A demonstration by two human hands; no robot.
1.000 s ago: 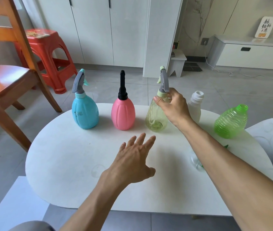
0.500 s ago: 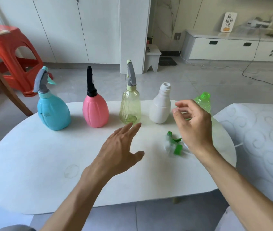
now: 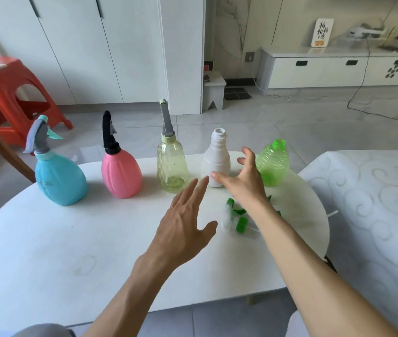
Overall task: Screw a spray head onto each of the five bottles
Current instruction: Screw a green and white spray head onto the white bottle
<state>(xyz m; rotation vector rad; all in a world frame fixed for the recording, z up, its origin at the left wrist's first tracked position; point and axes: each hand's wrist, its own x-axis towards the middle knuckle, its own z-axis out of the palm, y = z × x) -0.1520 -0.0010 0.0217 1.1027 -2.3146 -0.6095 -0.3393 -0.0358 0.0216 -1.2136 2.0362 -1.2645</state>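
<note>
A row of bottles stands along the far side of the white table (image 3: pixel 47 239). The blue bottle (image 3: pixel 59 176), pink bottle (image 3: pixel 121 175) and pale yellow bottle (image 3: pixel 171 166) each carry a spray head. The white bottle (image 3: pixel 217 159) and green bottle (image 3: pixel 274 164) have bare necks. Loose spray heads (image 3: pixel 238 220), clear with green parts, lie on the table in front of them. My right hand (image 3: pixel 244 181) hovers open beside the white bottle, fingers spread, thumb near its base. My left hand (image 3: pixel 186 224) hangs open over the table's middle and holds nothing.
A red plastic stool (image 3: pixel 6 93) and a brown wooden chair leg (image 3: pixel 1 144) stand at the left. A white patterned surface (image 3: pixel 375 215) adjoins the table on the right. White cabinets and a low step stool (image 3: pixel 213 91) stand behind.
My right hand left the pale yellow bottle's head, swung right, and now reaches at the white bottle. My view turned right. The left hand stayed open over the table.
</note>
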